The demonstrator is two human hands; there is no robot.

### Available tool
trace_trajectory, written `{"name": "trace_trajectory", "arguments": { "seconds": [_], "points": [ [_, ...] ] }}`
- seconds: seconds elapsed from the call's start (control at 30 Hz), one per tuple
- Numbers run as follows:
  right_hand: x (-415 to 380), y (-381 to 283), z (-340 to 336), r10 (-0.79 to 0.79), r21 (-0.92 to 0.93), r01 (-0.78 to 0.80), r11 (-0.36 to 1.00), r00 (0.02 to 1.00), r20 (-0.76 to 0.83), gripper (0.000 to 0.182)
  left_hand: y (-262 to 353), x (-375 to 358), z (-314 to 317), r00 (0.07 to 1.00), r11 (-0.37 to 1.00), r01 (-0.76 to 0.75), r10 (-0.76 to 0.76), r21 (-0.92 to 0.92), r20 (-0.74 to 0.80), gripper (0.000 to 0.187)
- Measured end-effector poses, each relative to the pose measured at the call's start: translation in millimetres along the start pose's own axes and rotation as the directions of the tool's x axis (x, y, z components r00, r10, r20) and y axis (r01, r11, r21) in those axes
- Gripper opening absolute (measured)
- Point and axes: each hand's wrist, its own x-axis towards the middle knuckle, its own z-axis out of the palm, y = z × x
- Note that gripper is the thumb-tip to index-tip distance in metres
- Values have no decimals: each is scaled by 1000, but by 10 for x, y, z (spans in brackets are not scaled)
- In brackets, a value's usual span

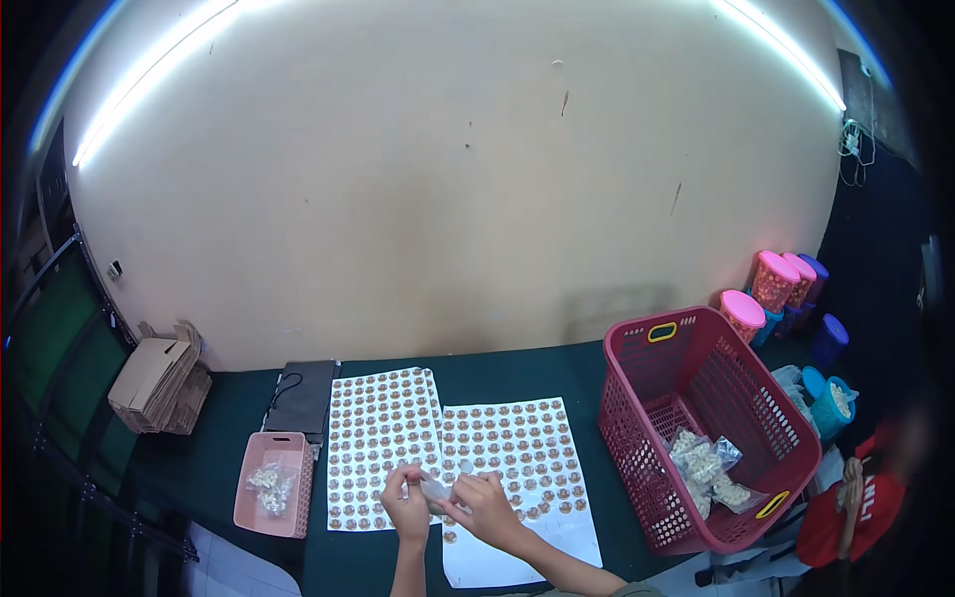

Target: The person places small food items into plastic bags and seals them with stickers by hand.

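Observation:
My left hand [406, 504] and my right hand [481, 506] meet over two sticker sheets, their fingers closed on a small clear plastic bag [435, 491] between them. Beneath the left hand lies the left sheet [383, 448], covered in rows of round brown stickers. The right sheet [517, 562] is under the right hand, and its lower part is bare white. What the bag holds is too small to tell.
A pink basket [246, 502] with a filled bag stands left. At right, a large maroon basket [637, 468] holds several filled bags. Beyond are lidded tubs [774, 282]. Cardboard [154, 383] is stacked far left. A person in red [865, 512] is at the right edge.

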Motion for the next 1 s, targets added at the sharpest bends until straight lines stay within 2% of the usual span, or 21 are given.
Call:
{"name": "trace_trajectory", "arguments": {
  "seconds": [0.07, 0.13, 0.2, 0.27, 0.33, 0.37, 0.4, 0.47, 0.5, 0.57, 0.6, 0.67, 0.7, 0.73, 0.77, 0.8, 0.87, 0.9, 0.93, 0.97, 1.0],
  "points": [
    [-25, -25, -4, -4, 37, 3, 999, 1000, 4, 23, 35, 38, 1, 997, 1000, 7, -9, -18, -74, 27],
    [-36, -40, -3, -21, 48, 22, 999, 1000, -23, 24, 6, 68, 8, 996, 1000, -29, 29, 3, -85, 26],
    [-40, -48, -18, -38, 41, 39, 998, 999, -38, 24, -50, 99, 22, 992, 988, 42, -59, -151, -113, 23],
    [-57, -62, -33, -46, 45, 49, 998, 997, -56, 25, 16, 82, 45, 996, 992, 20, -31, -122, -86, 23],
    [-79, -48, -91, 33, 128, -27, 991, 998, -46, 27, 110, 53, 84, 995, 931, 97, -104, -352, -1, 22],
    [-107, 27, -105, 93, 166, -84, 983, 995, -46, 27, 28, 23, 106, 993, 935, 116, -105, -335, 49, 19],
    [-115, 66, -143, 141, 283, -108, 953, 985, -96, 25, 67, -33, 118, 985, 919, 170, -149, -356, 86, 26],
    [-192, 183, -216, 279, 372, -213, 904, 951, -135, 21, 14, -144, 111, 975, 987, -134, 147, -88, 166, 51],
    [-201, 209, -267, 278, 372, -211, 904, 951, -134, 21, 45, -226, 102, 975, 987, -134, 148, -88, 164, 51],
    [-200, 238, -368, 469, 697, -222, 682, 864, -184, 18, 153, -431, 80, 879, 973, -229, 190, 37, 436, 74],
    [-197, 235, -405, 471, 698, -223, 681, 863, -184, 18, 127, -505, 96, 841, 957, -276, 196, 88, 504, 83],
    [-210, 217, -463, 583, 879, -190, 436, 804, -115, 17, 24, -640, 139, 851, 954, -275, 185, 116, 491, 77],
    [-255, 226, -486, 612, 882, -249, 399, 789, -54, 17, 36, -652, 149, 849, 954, -277, 185, 117, 495, 77],
    [-286, 224, -487, 615, 884, -248, 396, 787, -55, 17, 56, -661, 152, 884, 958, -255, 177, 130, 434, 70],
    [-317, 220, -482, 623, 923, -247, 295, 782, 10, 18, 68, -666, 149, 914, 962, -233, 167, 140, 370, 64],
    [-360, 216, -479, 625, 951, -246, 189, 777, 77, 21, 52, -653, 125, 912, 962, -232, 165, 141, 375, 64],
    [-425, 269, -472, 609, 951, -266, 155, 784, 120, 26, 9, -594, 62, 933, 943, -264, 197, 201, 300, 46],
    [-405, 232, -510, 556, 955, -250, 162, 822, 120, 27, 90, -510, 57, 931, 923, -332, 286, 196, 228, 35],
    [-378, 200, -546, 499, 958, -230, 170, 859, 118, 28, 69, -486, 12, 929, 922, -336, 289, 195, 231, 35],
    [-352, 183, -573, 439, 932, -229, 280, 894, 88, 36, 33, -450, -45, 940, 962, -242, 199, 129, 276, 34],
    [-356, 178, -580, 440, 934, -224, 278, 894, 84, 36, 28, -422, -92, 939, 988, -138, 108, 70, 328, 34]
  ]
}}
